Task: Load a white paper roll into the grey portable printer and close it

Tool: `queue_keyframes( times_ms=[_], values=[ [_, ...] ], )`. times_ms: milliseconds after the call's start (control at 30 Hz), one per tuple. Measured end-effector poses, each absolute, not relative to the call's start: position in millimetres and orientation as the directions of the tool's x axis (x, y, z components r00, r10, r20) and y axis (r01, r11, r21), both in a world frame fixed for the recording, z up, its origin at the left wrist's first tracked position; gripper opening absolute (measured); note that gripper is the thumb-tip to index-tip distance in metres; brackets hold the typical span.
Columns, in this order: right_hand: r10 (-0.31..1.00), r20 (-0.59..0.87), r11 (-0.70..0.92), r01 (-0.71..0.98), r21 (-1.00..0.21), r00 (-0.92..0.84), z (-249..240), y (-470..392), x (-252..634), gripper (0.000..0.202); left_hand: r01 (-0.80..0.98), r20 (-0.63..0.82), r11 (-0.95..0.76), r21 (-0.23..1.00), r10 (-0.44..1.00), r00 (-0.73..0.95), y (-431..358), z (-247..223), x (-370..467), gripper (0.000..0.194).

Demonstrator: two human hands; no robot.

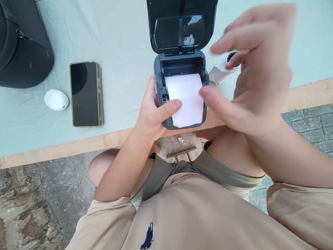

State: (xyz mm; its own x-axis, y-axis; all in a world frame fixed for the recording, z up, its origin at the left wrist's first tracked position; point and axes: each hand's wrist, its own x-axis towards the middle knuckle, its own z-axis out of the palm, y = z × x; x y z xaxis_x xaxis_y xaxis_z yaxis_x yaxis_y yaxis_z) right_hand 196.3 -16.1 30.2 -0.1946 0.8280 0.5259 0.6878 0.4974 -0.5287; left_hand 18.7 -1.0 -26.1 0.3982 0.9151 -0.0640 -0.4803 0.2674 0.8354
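My left hand [153,113] grips a small dark label printer [159,74] from its left side, thumb lying over the paper. The printer's tinted lid [179,31] is swung up, away from me. White paper [184,100] lies in the bay and reaches to the front edge, where its end looks uneven. To the right, my right hand [257,69] is raised and slightly blurred, its fingers curved and apart with nothing between them. Its thumb tip appears close to the paper's right edge; I cannot tell whether it touches. Behind this hand, a white paper roll [221,73] is partly hidden.
On the pale cloth-covered table [117,41] lie a smartphone [85,93] and a white rounded gadget [56,99] to the left. A black bag [23,45] stands at the far left. The wooden table edge [111,139] runs in front of my lap.
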Motion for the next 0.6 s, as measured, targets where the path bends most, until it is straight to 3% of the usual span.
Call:
queue_keyframes(
  times_ms=[133, 233, 400, 600],
  values=[
    [0.894, 0.447, 0.369, 0.612, -0.700, -0.028, 35.4, -14.7, 197.0, 0.055, -0.433, 0.022, 0.193, 0.881, 0.896, 0.443, 2.6, -31.5, 16.8, 0.061],
    [0.881, 0.473, 0.419, 0.486, -0.768, -0.011, 36.3, -10.7, 194.8, 0.056, -0.362, 0.022, 0.175, 0.916, 0.877, 0.480, 4.9, -31.5, 15.2, 0.072],
    [0.823, 0.567, 0.493, 0.503, -0.709, -0.007, 30.4, -5.3, 196.2, 0.019, -0.335, 0.023, 0.155, 0.929, 0.882, 0.472, 3.7, -27.6, 13.5, 0.081],
    [0.815, 0.531, 0.562, 0.538, -0.628, -0.232, 24.3, -5.3, 205.1, 0.020, -0.370, -0.016, 0.215, 0.904, 0.881, 0.472, 0.8, -27.7, 13.8, 0.085]
  ],
)
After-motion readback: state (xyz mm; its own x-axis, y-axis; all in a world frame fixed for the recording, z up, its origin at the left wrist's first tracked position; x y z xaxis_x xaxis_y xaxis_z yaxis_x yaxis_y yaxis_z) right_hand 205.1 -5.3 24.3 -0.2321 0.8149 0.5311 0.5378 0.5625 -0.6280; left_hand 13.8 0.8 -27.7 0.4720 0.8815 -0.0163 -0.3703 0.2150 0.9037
